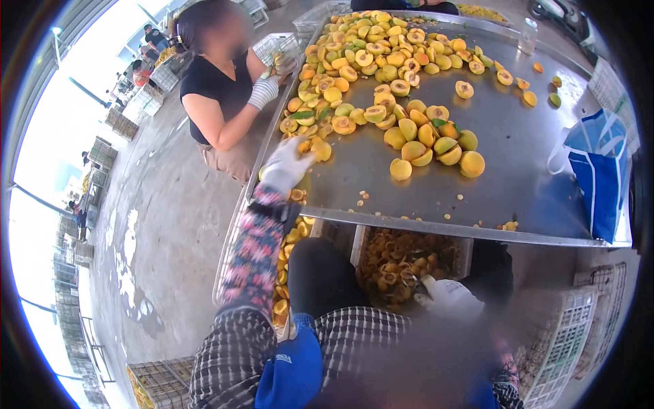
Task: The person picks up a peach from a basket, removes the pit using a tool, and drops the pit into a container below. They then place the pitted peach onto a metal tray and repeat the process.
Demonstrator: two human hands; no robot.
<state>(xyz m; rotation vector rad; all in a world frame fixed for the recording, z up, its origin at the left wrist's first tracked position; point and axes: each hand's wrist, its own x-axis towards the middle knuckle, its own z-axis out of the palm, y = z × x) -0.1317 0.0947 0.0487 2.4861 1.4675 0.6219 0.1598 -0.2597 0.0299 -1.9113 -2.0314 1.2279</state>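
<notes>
My left hand [287,165], in a white glove, reaches over the left edge of the metal table [340,199]. Its fingers are apart and touch the yellow peach halves [320,150] there; no firm grip shows. My right hand [449,298], also gloved, is low in front of me, closed on a small metal-tipped tool [417,282] whose full shape is partly hidden. Beneath that hand is a white crate [357,247] of brownish peach pits and scraps [388,259]. Below my left forearm, cut peach halves [281,308] fill another crate [226,269].
A large heap of halved peaches [381,51] covers the far left of the table, with a smaller pile [426,140] nearer. A blue bag [598,180] and a clear bottle [527,37] stand at the right. A gloved co-worker [219,102] is at the left side. Crates [562,341] stand lower right.
</notes>
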